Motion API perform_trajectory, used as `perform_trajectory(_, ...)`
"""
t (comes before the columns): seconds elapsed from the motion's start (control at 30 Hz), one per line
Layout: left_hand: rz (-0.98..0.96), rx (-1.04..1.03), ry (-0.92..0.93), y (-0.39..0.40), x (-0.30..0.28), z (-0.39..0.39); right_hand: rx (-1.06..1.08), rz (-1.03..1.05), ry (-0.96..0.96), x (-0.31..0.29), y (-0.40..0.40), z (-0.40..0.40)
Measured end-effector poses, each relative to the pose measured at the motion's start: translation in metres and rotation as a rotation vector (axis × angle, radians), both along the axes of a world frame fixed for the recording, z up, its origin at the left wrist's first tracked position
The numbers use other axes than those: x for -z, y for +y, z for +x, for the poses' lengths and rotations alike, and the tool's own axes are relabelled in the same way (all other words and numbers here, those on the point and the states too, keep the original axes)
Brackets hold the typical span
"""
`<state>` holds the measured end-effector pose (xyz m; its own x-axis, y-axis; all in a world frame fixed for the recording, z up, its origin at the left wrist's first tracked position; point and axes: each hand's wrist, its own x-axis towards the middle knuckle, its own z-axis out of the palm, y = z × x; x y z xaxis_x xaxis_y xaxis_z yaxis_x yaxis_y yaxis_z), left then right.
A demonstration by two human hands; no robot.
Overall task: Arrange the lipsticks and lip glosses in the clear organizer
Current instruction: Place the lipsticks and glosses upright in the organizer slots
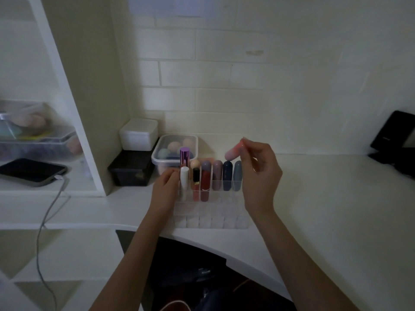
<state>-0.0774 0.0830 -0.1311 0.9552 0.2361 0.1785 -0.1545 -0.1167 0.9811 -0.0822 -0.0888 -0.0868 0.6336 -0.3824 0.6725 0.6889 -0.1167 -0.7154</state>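
A clear organizer point(211, 221) with a grid of small cells stands on the white desk. Its back rows hold several upright tubes: a purple-capped one point(184, 154), a white one point(184, 177), a black-capped gloss point(196, 176), a red one point(204, 187), a mauve one point(217, 175), a dark blue one point(227, 175) and a grey-blue one point(237, 175). My right hand point(260, 173) pinches a pink lipstick point(233, 150), tilted, in the air above the back right cells. My left hand point(166, 187) rests against the organizer's left side beside the white tube.
Behind the organizer sit a clear lidded tub of makeup sponges point(174, 149), a white box point(138, 134) and a black box point(131, 168). A phone point(31, 170) with a cable lies on the left shelf. A black object point(397, 140) stands at far right.
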Motion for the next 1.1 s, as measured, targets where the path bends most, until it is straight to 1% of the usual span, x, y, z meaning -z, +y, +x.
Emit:
perform_trajectory(0.07, -0.006, -0.007, -0.004, -0.001, 0.0, 0.0, 0.03, -0.064, -0.041, 0.001, 0.002, -0.003)
perform_trajectory(0.13, -0.007, -0.012, -0.006, -0.001, 0.001, 0.0, 0.015, -0.132, -0.067, 0.004, 0.002, -0.005)
perform_trajectory(0.3, -0.011, -0.009, -0.006, 0.0, 0.002, 0.001, 0.025, -0.378, -0.052, 0.013, 0.003, -0.001)
perform_trajectory(0.4, -0.012, -0.01, -0.022, 0.0, 0.002, 0.001, 0.046, -0.438, -0.053, 0.015, 0.002, 0.001)
perform_trajectory(0.57, -0.004, 0.01, -0.004, 0.0, 0.001, -0.001, 0.161, -0.762, -0.18, 0.021, 0.002, 0.01)
perform_trajectory(0.6, -0.005, 0.009, 0.0, 0.0, 0.001, -0.001, 0.173, -0.794, -0.198, 0.022, 0.002, 0.013)
perform_trajectory(0.77, -0.009, 0.009, 0.008, -0.001, 0.001, -0.002, 0.168, -0.693, -0.157, 0.024, -0.001, 0.017)
perform_trajectory(0.8, -0.008, 0.003, 0.009, -0.001, 0.001, -0.002, 0.142, -0.64, -0.128, 0.023, -0.002, 0.016)
perform_trajectory(0.87, -0.004, -0.006, 0.007, 0.0, 0.001, -0.001, 0.084, -0.398, -0.025, 0.019, -0.006, 0.018)
perform_trajectory(0.9, -0.005, -0.011, 0.004, 0.0, 0.001, -0.001, 0.097, -0.276, 0.024, 0.018, -0.012, 0.022)
perform_trajectory(0.93, -0.006, -0.015, 0.003, 0.0, 0.0, -0.001, 0.12, -0.207, 0.079, 0.02, -0.019, 0.03)
perform_trajectory(0.97, -0.004, -0.018, 0.006, 0.0, 0.0, -0.001, 0.136, -0.223, 0.139, 0.024, -0.029, 0.04)
perform_trajectory(1.0, 0.001, -0.018, 0.009, 0.0, 0.0, -0.001, 0.126, -0.322, 0.216, 0.028, -0.037, 0.048)
perform_trajectory(1.1, 0.007, -0.018, 0.012, 0.001, 0.003, 0.001, -0.089, -0.8, 0.528, 0.049, -0.051, 0.066)
